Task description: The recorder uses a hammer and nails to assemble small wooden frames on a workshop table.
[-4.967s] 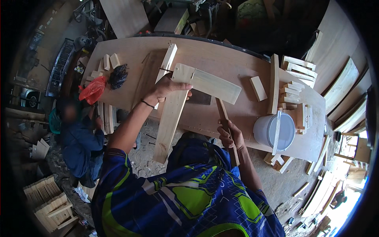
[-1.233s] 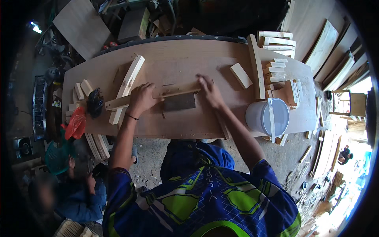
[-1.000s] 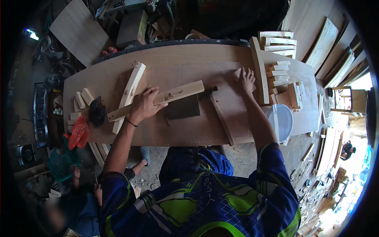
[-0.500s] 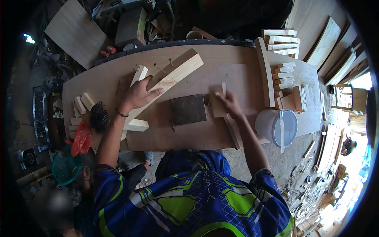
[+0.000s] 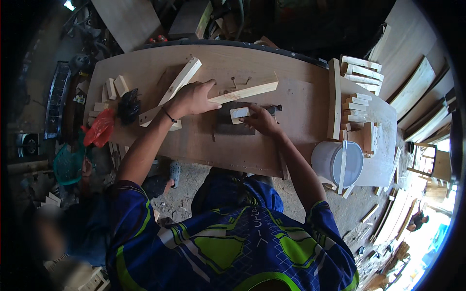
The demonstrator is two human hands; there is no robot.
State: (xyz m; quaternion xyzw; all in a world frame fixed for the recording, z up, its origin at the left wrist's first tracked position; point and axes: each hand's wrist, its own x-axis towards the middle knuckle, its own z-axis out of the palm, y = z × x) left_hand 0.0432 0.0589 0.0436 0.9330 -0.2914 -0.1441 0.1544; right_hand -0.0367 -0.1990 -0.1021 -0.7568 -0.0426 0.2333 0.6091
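My left hand (image 5: 191,99) is closed around a pale wooden beam (image 5: 250,92). Two nails (image 5: 233,82) stick up out of that beam on its far side. Between the fingers of my right hand (image 5: 263,121) is a small wooden block (image 5: 239,114), held over a dark square plate (image 5: 235,129) on the workbench. Beside my right hand lies a dark tool head (image 5: 275,108), perhaps a hammer's, partly hidden by the hand and forearm. Another beam (image 5: 187,77) lies slanted across the bench by my left hand, which covers part of it.
On the workbench (image 5: 301,145) at right stand a white bucket (image 5: 326,160) with a stick across it, a long upright-lying board (image 5: 334,99) and stacked wood pieces (image 5: 356,107). A black bag (image 5: 129,104) and a red bag (image 5: 100,127) sit at left, near another person (image 5: 87,233).
My right hand has brought the block leftward over the dark plate. The beam in my left hand has turned to a flatter angle, and the view has shifted.
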